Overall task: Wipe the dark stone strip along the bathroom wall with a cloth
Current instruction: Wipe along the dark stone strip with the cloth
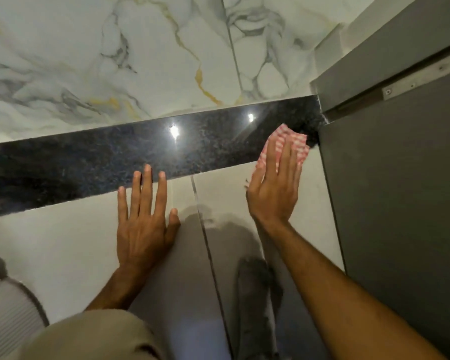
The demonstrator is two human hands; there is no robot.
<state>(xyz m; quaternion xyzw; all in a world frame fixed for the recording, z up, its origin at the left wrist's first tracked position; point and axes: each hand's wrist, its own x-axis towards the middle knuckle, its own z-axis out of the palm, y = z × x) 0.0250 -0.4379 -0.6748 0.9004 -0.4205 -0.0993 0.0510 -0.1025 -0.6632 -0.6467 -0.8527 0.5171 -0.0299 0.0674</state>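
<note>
Stone strip (115, 157), dark, speckled and glossy with two bright light glints, runs long across the wall between the veined marble tile (89, 61) above and plain pale tile (63, 242) below, its right end rising slightly to meet the grey door frame (387, 203). Right hand (274, 188) lies flat, fingers together, pressing a pink-and-white checked cloth (289, 137) onto that right end. Left hand (144, 224) rests spread and empty on the pale tile, fingertips reaching the strip's lower edge.

head view, looking down, close to wall (63, 242)
</note>
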